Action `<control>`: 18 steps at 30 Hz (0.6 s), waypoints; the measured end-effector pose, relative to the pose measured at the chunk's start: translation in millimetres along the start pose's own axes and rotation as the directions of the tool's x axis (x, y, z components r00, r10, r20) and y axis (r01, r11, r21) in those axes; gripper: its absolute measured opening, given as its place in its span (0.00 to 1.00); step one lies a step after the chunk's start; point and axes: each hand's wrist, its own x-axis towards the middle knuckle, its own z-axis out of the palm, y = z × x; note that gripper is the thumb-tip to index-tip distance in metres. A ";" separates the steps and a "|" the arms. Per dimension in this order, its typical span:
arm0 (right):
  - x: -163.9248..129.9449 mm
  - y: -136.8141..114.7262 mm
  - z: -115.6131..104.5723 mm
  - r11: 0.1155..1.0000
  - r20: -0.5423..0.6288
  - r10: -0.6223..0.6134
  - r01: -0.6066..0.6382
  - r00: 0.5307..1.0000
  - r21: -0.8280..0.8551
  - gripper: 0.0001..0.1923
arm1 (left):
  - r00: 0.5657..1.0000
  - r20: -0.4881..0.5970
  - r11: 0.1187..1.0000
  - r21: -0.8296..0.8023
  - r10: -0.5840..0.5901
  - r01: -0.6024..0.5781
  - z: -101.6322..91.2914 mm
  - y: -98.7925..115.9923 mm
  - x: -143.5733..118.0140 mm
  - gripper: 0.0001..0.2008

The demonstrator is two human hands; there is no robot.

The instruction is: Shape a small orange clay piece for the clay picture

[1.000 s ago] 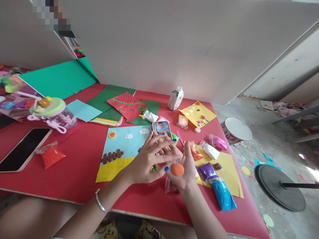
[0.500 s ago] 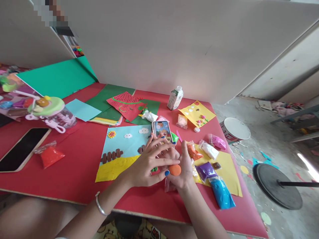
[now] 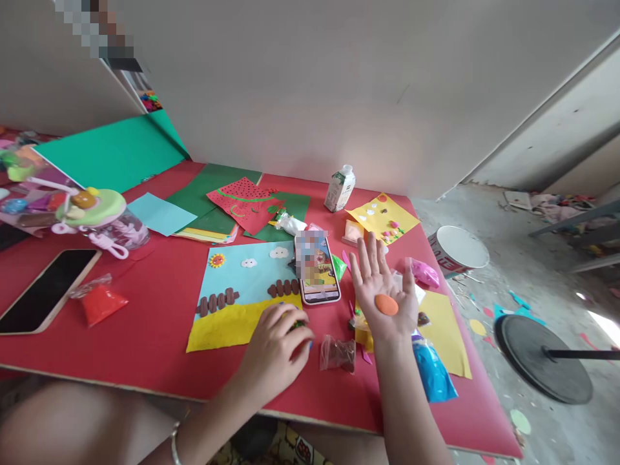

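Observation:
My right hand [image 3: 387, 297] is held palm up with its fingers spread, and a flattened orange clay disc [image 3: 386, 305] lies on the palm. My left hand [image 3: 278, 342] is low over the lower right corner of a clay picture [image 3: 220, 332]. Its fingers are curled round a small dark green clay piece [image 3: 298, 324], mostly covered by them. The picture has a blue sky, a sun, clouds, brown fences and yellow ground. Just beyond the left hand lies a lit phone [image 3: 320, 268] showing a colourful picture. A bag of brown clay [image 3: 338, 354] lies between my hands.
Clay bags, including a blue one [image 3: 433, 371] and a pink one [image 3: 423, 272], lie around a yellow sheet [image 3: 448, 336] at right. A carton [image 3: 340, 188] stands at the back. At left are a dark phone [image 3: 48, 290] and a red clay bag [image 3: 100, 303].
My hands have come apart. The right moved rightward, opening flat with the orange disc on its palm; the left left the disc and moved down-left onto the green piece.

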 end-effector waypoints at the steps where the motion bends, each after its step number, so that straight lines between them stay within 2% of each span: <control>1: -0.3 4.5 -1.5 0.999 -0.012 0.002 -0.002 1.000 0.039 0.25 | 1.000 0.012 1.000 0.018 0.000 0.000 6.0 3.0 -5.1 0.06; 6: -1.9 29.4 -10.1 0.989 -0.033 0.061 -0.056 0.998 0.139 0.23 | 0.999 -0.019 0.998 0.044 -0.045 0.046 24.5 15.6 -18.3 0.05; 11: 0.6 37.6 -15.7 0.992 -0.018 0.056 -0.054 0.998 0.110 0.20 | 0.996 -0.065 0.994 0.096 -0.053 0.059 25.2 23.5 -17.5 0.04; 18: 2.5 40.1 -16.7 0.998 -0.057 0.051 -0.049 0.997 0.048 0.19 | 0.996 -0.088 0.995 0.087 -0.030 0.038 27.0 28.2 -14.7 0.04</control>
